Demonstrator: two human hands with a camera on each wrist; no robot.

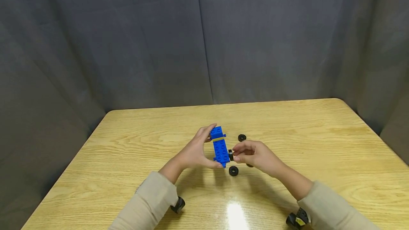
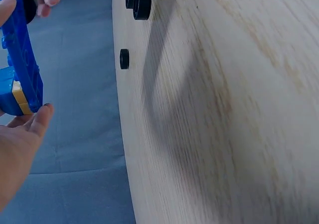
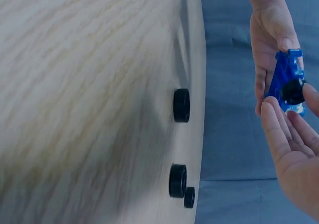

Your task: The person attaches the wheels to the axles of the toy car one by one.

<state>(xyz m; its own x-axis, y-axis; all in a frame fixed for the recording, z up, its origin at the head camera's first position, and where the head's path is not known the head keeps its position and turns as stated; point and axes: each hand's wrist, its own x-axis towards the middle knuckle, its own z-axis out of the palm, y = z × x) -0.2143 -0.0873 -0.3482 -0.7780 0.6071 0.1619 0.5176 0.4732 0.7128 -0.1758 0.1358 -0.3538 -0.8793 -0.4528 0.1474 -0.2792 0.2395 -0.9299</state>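
Woodgrain tabletop [image 1: 127, 141], grey curtain [image 1: 153, 45] behind — hands [image 1: 195, 152]: blue chassis [image 1: 220, 149] in left [image 1: 195, 152], wheel [image 1: 230, 155] in right [image 1: 262, 158]

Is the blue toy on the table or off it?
Off: the left hand holds the blue toy up; both wrist views show it apart from the table.
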